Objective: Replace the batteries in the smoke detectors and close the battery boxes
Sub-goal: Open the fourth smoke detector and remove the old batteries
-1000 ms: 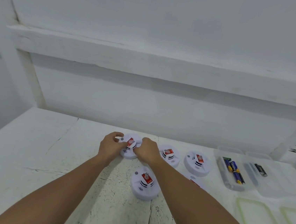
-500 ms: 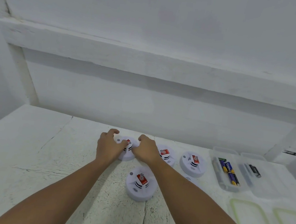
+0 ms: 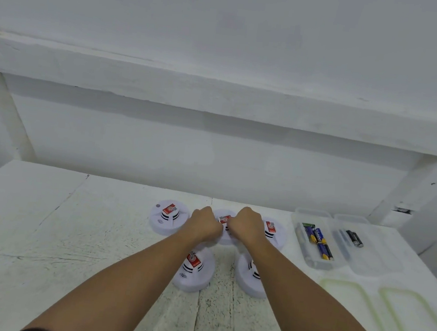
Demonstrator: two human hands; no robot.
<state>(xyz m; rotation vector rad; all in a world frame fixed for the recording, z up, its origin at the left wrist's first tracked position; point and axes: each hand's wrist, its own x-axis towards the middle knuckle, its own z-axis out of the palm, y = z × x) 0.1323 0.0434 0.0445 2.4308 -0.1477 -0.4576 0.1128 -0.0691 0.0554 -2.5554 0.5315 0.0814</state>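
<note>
Both forearms reach straight out over the white table (image 3: 70, 230), nearly parallel, the wrists drawing together. The left hand (image 3: 204, 224) and right hand (image 3: 247, 227) lie knuckles-up, with curled fingers clasping the middle smoke detector (image 3: 224, 221) from either side. It sits in the far row between two other detectors (image 3: 169, 217) (image 3: 275, 232). To the far right, a clear box (image 3: 310, 260) holds batteries (image 3: 317, 237).

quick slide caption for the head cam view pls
Left hand and right hand grip the middle smoke detector of the back row; batteries lie in a clear box nearby.
</note>
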